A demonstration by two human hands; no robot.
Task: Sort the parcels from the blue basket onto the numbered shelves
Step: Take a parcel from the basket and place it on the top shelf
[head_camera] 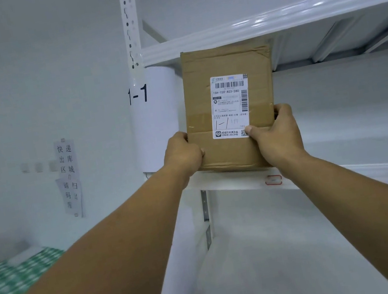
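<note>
A brown cardboard parcel [203, 88] with a white shipping label stands upright at the left end of a white shelf [376, 167], its label facing me and "1-1" handwritten on it. My left hand [182, 152] grips the parcel's lower left edge. My right hand [276, 133] grips the lower right edge, thumb on the label's corner. A white sign reading "1-1" [139, 94] wraps the shelf upright beside the parcel. The blue basket is not in view.
The white perforated upright [130, 24] stands just left of the parcel. Another shelf board [269, 21] runs close above the parcel's top. A lower shelf [271, 262] lies below. Paper notices [69, 178] hang on the left wall, above a green checked surface [7, 283].
</note>
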